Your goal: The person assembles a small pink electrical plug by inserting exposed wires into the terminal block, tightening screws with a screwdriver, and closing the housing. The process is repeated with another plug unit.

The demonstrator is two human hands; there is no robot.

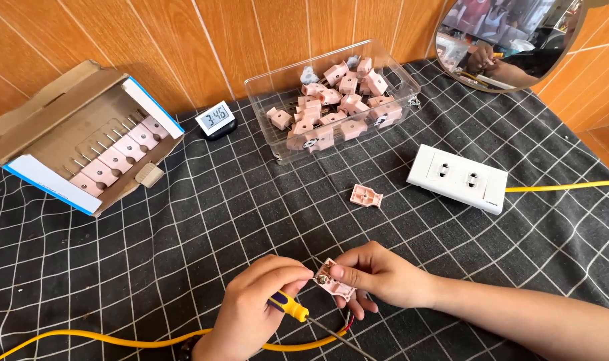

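While both hands grip: one pink plug half (334,279) (right hand (378,274)), one screwdriver (292,307) (left hand (254,307)).

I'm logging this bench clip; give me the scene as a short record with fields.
Surface: table with dark checked cloth
Left hand: grips a yellow-handled screwdriver
Right hand: holds an open pink plug
Cable: yellow cable runs under the hands
Nearby: pink plug cover, white double socket
Storage: clear bin of pink plugs; cardboard box with a row of plugs
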